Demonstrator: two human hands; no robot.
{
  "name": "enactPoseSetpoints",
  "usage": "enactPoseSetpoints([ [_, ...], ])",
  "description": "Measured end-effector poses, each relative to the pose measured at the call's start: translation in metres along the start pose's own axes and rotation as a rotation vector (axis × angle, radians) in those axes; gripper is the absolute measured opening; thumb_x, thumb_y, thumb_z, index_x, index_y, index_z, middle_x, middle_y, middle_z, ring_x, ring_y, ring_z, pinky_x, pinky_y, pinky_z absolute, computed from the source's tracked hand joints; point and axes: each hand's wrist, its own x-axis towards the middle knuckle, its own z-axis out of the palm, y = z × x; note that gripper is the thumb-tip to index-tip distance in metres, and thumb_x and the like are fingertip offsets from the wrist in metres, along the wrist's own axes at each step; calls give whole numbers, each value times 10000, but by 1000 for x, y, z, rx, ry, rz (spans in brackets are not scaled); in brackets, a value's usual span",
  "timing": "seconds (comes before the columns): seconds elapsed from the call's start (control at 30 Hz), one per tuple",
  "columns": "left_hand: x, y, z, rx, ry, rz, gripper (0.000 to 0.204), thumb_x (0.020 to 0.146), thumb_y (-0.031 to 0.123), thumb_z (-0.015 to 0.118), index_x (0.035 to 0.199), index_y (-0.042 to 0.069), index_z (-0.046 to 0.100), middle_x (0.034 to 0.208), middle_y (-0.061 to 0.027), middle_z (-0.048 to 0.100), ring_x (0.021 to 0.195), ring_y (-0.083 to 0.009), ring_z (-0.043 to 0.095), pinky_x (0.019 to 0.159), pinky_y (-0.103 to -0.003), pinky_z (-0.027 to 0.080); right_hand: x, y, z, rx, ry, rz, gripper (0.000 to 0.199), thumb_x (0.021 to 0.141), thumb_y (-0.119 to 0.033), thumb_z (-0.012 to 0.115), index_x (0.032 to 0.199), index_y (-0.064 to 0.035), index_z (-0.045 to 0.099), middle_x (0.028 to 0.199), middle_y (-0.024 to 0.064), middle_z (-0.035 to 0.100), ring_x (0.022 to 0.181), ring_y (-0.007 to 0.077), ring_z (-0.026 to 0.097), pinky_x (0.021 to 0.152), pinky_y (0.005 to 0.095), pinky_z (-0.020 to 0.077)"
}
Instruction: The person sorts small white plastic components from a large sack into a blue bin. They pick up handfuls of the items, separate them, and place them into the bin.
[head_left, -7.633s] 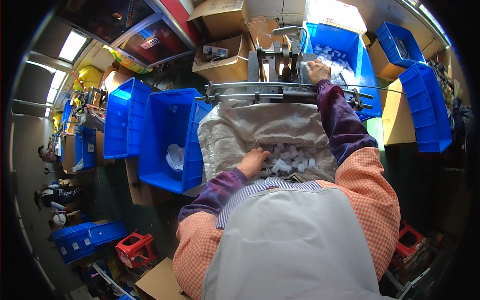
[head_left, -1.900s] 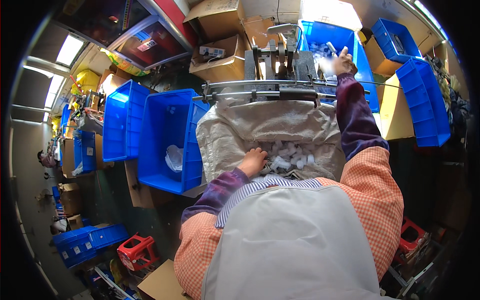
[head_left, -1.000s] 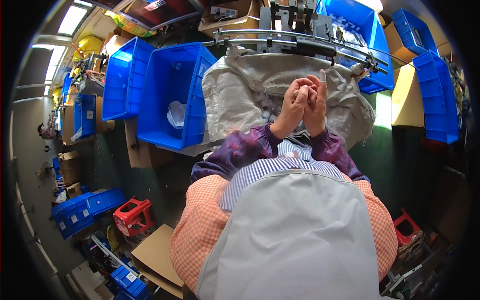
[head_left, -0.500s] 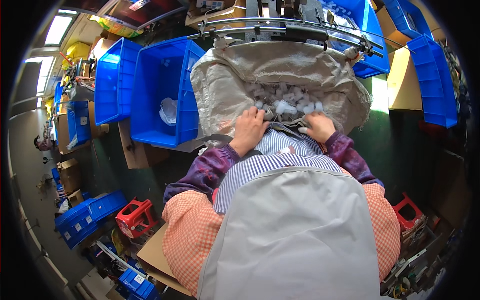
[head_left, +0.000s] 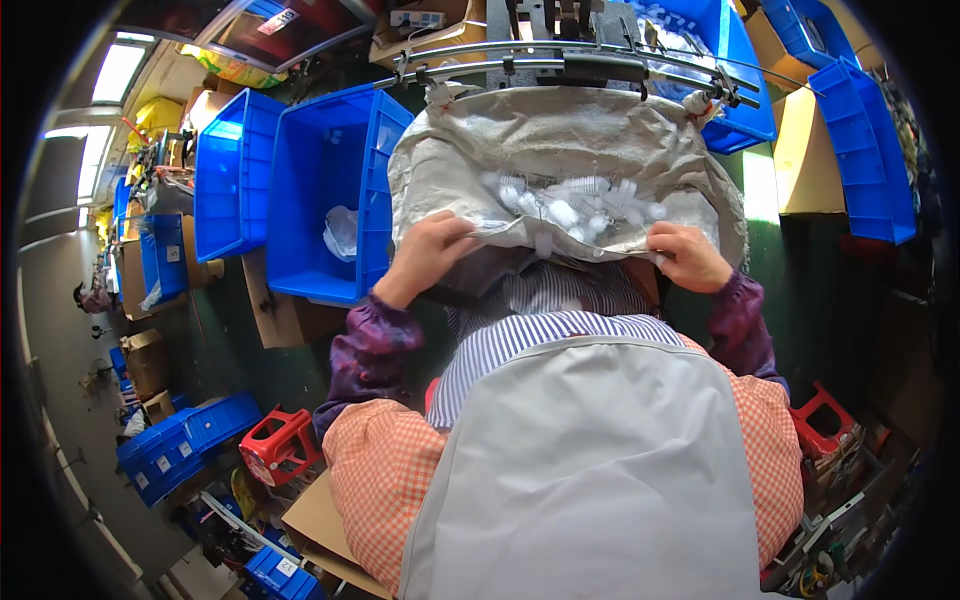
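A large off-white woven sack (head_left: 560,125) hangs open in front of me from a metal rail (head_left: 560,68). Small white translucent plastic parts (head_left: 575,208) lie heaped inside it. My left hand (head_left: 428,255) pinches the near edge of the sack's mouth at its left side. Farther right, my right hand (head_left: 692,257) grips the same edge, fingers closed on the cloth. Between the two hands the near rim is pulled into a fairly straight, raised line. My fingertips are partly hidden by the folded fabric.
Left of the sack stands a blue bin (head_left: 318,200) with a clear plastic bag (head_left: 341,232) in it. Another blue bin (head_left: 225,170) is beside that. White parts fill a blue bin (head_left: 735,110) behind the sack at right. Red stools (head_left: 280,446) stand behind me.
Both hands have moved apart and now hold the sack's near edge. That edge has been spread and lifted, and the white parts inside have shifted.
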Motion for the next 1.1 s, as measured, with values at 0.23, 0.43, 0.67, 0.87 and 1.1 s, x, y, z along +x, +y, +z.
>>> enactPoseSetpoints([
  [0.23,-36,12,-53,-63,-226,20,150,764,80,656,879,-11,622,702,-67,535,643,-147,507,582,-267,402,1,-56,-63,43,-91,-158,111,663,15,599,768,-3,568,802,102,547,781,309,554,653,368,443],
  [0.43,-34,10,-53,100,-245,14,161,779,113,640,892,6,597,745,-101,559,736,-249,552,673,-324,432,16,-32,-54,143,-10,-145,125,697,31,601,816,8,569,800,127,551,739,312,553,630,339,436],
  [0.67,-14,63,0,-34,-65,264,146,785,48,585,928,22,594,842,-146,613,780,-320,605,670,-386,480,63,5,-31,205,267,118,170,724,46,536,889,40,578,753,93,534,666,148,514,604,259,410],
  [0.87,6,-33,102,343,-55,168,311,784,123,509,1076,22,530,1091,-197,538,972,-360,542,843,-428,429,80,5,-34,199,341,187,214,755,20,526,953,24,608,818,67,605,698,126,549,634,250,436],
  [1.1,4,-48,99,502,-10,218,376,779,137,532,1136,29,490,1050,-217,566,979,-367,539,871,-427,412,79,17,-32,248,407,154,218,762,38,512,954,2,608,774,-1,574,677,59,491,599,200,394],
])
